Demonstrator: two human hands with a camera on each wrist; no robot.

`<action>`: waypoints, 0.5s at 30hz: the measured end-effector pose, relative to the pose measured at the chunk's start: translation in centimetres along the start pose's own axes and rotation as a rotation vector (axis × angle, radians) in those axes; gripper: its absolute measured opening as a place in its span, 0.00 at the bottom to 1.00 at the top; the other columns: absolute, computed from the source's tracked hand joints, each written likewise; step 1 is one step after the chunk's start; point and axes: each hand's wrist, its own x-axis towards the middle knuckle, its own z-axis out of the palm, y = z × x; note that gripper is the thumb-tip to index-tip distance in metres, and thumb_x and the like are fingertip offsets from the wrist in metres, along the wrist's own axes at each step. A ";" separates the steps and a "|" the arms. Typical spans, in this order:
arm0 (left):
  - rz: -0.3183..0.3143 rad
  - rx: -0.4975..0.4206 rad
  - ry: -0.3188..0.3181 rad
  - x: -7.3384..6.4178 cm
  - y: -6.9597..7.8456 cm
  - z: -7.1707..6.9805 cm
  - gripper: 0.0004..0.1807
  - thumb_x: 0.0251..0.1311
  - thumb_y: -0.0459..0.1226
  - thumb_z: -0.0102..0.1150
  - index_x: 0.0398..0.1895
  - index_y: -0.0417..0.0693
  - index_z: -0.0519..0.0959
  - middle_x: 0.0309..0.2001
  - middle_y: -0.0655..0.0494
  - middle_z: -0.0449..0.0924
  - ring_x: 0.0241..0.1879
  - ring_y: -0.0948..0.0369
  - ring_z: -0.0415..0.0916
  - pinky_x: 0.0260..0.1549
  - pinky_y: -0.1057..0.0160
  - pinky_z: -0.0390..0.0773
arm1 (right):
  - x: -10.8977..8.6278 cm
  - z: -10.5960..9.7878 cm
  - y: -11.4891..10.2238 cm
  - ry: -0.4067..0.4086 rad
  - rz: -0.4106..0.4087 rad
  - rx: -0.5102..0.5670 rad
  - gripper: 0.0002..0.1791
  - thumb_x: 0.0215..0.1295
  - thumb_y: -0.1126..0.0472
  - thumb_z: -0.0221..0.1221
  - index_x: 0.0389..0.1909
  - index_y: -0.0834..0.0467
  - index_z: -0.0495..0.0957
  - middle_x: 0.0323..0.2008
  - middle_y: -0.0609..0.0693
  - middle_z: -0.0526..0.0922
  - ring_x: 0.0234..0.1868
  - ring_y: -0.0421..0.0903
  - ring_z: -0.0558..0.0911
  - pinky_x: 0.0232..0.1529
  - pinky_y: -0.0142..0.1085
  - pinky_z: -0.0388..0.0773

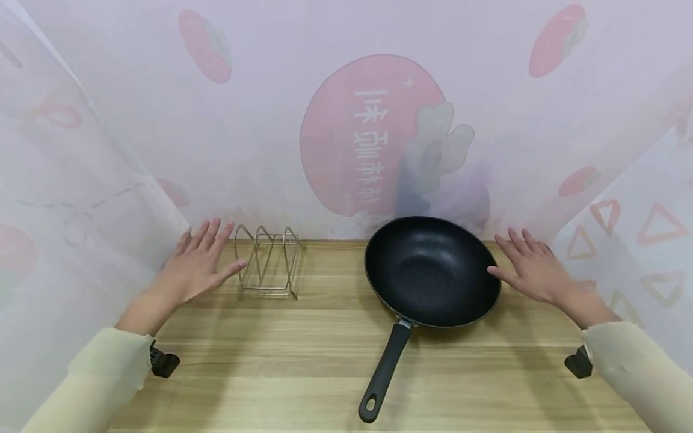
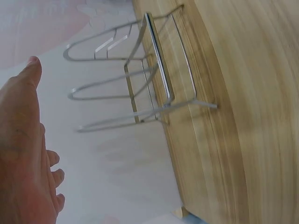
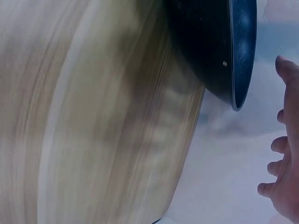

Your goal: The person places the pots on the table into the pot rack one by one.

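A black frying pan [image 1: 433,273] with a deep, rounded bowl sits on the wooden table, its handle [image 1: 384,373] pointing toward the front. To its left stands a wire rack [image 1: 269,264] with several upright loops, seen from the side in the left wrist view [image 2: 161,60]. My left hand [image 1: 197,264] is held out beside the rack, fingers straight and thumb spread, holding nothing. My right hand [image 1: 533,270] hovers by the pan's right rim, its thumb overlapping the rim in the head view. In the right wrist view a gap shows between that hand [image 3: 287,140] and the pan [image 3: 205,42].
Pale printed sheeting [image 1: 260,120] rises behind the table, with more sheeting at the left [image 1: 54,210] and right sides. The wooden tabletop [image 1: 292,361] runs toward the front. A small black wrist mount [image 1: 164,362] sits at the left cuff, and another [image 1: 578,364] at the right.
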 end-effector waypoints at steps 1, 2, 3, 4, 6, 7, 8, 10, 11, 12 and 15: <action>0.006 0.002 0.001 0.0 0.3 0.1 0.54 0.76 0.69 0.40 0.87 0.49 0.32 0.84 0.33 0.30 0.83 0.33 0.31 0.78 0.28 0.32 | -0.1 0.1 -0.1 0.007 -0.007 -0.004 0.48 0.78 0.35 0.55 0.83 0.64 0.55 0.80 0.75 0.50 0.80 0.78 0.48 0.73 0.77 0.51; 0.015 0.005 0.005 0.0 0.6 0.1 0.54 0.76 0.69 0.41 0.87 0.48 0.33 0.84 0.33 0.31 0.83 0.33 0.32 0.78 0.28 0.33 | -0.2 0.1 -0.3 0.011 -0.010 -0.003 0.48 0.78 0.35 0.55 0.83 0.64 0.56 0.80 0.75 0.51 0.79 0.78 0.49 0.73 0.76 0.51; 0.023 0.006 0.007 0.0 0.9 0.2 0.54 0.76 0.69 0.41 0.87 0.49 0.33 0.84 0.33 0.32 0.83 0.33 0.33 0.78 0.28 0.33 | -0.4 0.1 -0.5 0.012 -0.014 -0.010 0.47 0.78 0.35 0.55 0.82 0.65 0.56 0.80 0.76 0.52 0.79 0.78 0.50 0.73 0.76 0.52; 0.029 0.009 0.011 0.0 1.2 0.3 0.54 0.75 0.69 0.42 0.87 0.49 0.34 0.84 0.33 0.33 0.83 0.34 0.34 0.78 0.28 0.34 | -0.5 0.1 -0.8 0.008 -0.016 -0.012 0.47 0.78 0.35 0.54 0.82 0.65 0.56 0.80 0.76 0.51 0.79 0.78 0.50 0.74 0.75 0.51; 0.040 0.012 0.015 -0.1 1.8 0.4 0.54 0.75 0.69 0.43 0.87 0.48 0.35 0.85 0.34 0.34 0.83 0.35 0.34 0.78 0.28 0.35 | -0.7 0.2 -1.2 -0.008 -0.022 -0.014 0.48 0.79 0.35 0.54 0.82 0.65 0.55 0.80 0.75 0.50 0.80 0.77 0.50 0.75 0.73 0.51; 0.044 0.010 0.019 -0.1 2.1 0.5 0.54 0.75 0.69 0.43 0.88 0.48 0.36 0.85 0.35 0.35 0.83 0.35 0.35 0.78 0.28 0.36 | -0.8 0.1 -1.5 -0.016 -0.027 -0.016 0.48 0.79 0.35 0.53 0.83 0.65 0.55 0.80 0.75 0.50 0.80 0.76 0.50 0.75 0.72 0.52; 0.048 0.011 0.023 -0.2 2.4 0.5 0.54 0.75 0.69 0.43 0.88 0.48 0.37 0.85 0.35 0.36 0.83 0.35 0.37 0.78 0.28 0.38 | -1.0 0.1 -1.8 -0.028 -0.028 -0.005 0.48 0.79 0.35 0.53 0.83 0.66 0.54 0.81 0.75 0.49 0.80 0.76 0.49 0.76 0.71 0.52; 0.057 0.003 0.032 -0.4 3.0 0.6 0.53 0.75 0.69 0.44 0.88 0.48 0.39 0.85 0.35 0.37 0.83 0.36 0.38 0.78 0.29 0.39 | -1.2 0.2 -2.3 -0.043 -0.035 0.017 0.48 0.79 0.35 0.53 0.83 0.66 0.53 0.81 0.75 0.47 0.81 0.75 0.49 0.76 0.71 0.54; 0.064 0.000 0.036 -0.5 3.2 0.6 0.53 0.75 0.69 0.44 0.88 0.47 0.40 0.85 0.35 0.38 0.83 0.36 0.39 0.78 0.29 0.40 | -1.3 0.2 -2.5 -0.051 -0.038 0.032 0.48 0.80 0.36 0.53 0.83 0.66 0.52 0.81 0.75 0.46 0.81 0.75 0.48 0.75 0.71 0.55; 0.070 -0.008 0.039 -0.6 3.5 0.6 0.53 0.75 0.68 0.44 0.88 0.47 0.41 0.85 0.35 0.39 0.83 0.37 0.39 0.78 0.29 0.40 | -1.4 0.2 -2.8 -0.055 -0.042 0.042 0.48 0.80 0.36 0.53 0.83 0.66 0.52 0.81 0.75 0.46 0.81 0.76 0.48 0.75 0.72 0.55; 0.092 -0.019 0.054 -0.8 4.4 0.5 0.52 0.76 0.67 0.45 0.87 0.45 0.44 0.85 0.36 0.40 0.84 0.38 0.40 0.79 0.30 0.42 | -1.8 0.3 -3.4 -0.060 -0.048 0.057 0.48 0.80 0.36 0.53 0.83 0.65 0.52 0.82 0.75 0.46 0.80 0.77 0.48 0.73 0.73 0.56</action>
